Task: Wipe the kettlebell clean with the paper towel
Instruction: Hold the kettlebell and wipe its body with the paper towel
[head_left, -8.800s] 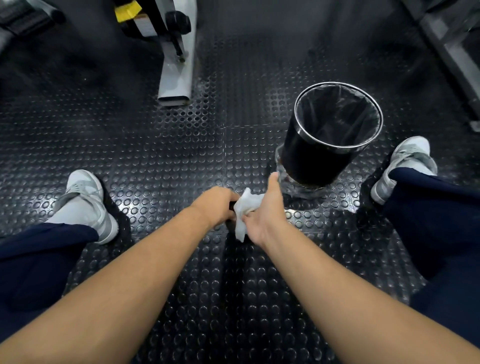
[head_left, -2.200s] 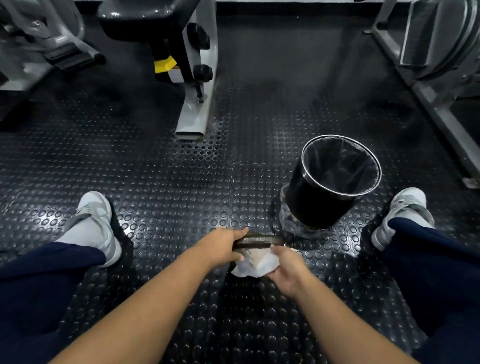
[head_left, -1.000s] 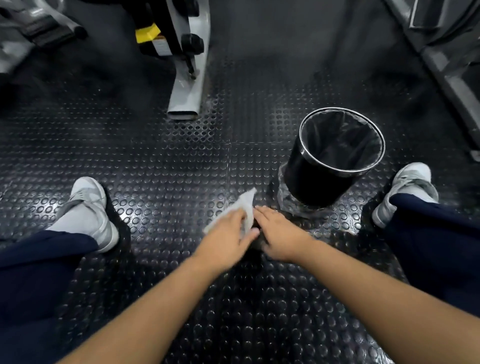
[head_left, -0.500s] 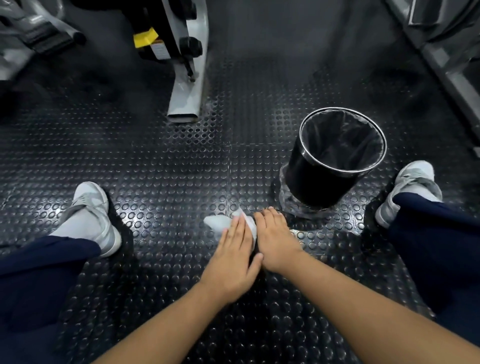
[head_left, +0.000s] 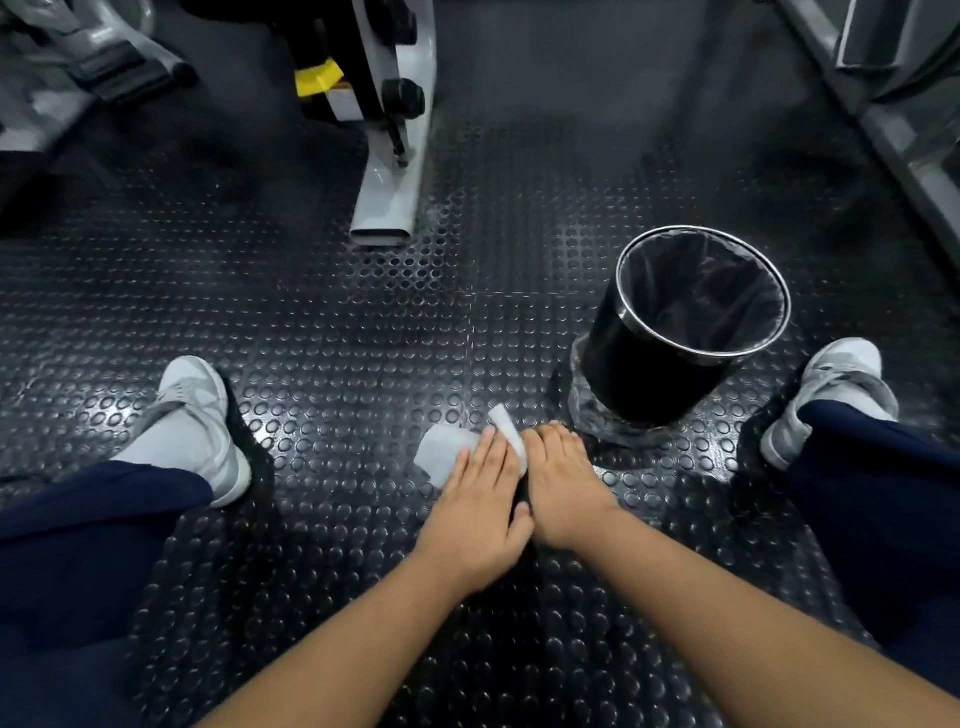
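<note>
Kettlebell (head_left: 521, 494) on floor (head_left: 322, 332), nearly hidden under both hands | left hand (head_left: 480, 512): grip flat-fingered, pressing paper towel (head_left: 441, 457) onto it | right hand (head_left: 563, 486): laid over it, grip unclear | wiping apparently mid-way; cleaned share not judgeable

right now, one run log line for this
left hand: presses paper towel | right hand: alongside, palm down | kettlebell: hidden under hands

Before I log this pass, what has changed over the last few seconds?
The paper towel went from the right hand to the left hand, which let go of the handle and now presses it flat against the kettlebell. The right hand now rests on top. The bin has not moved.
</note>
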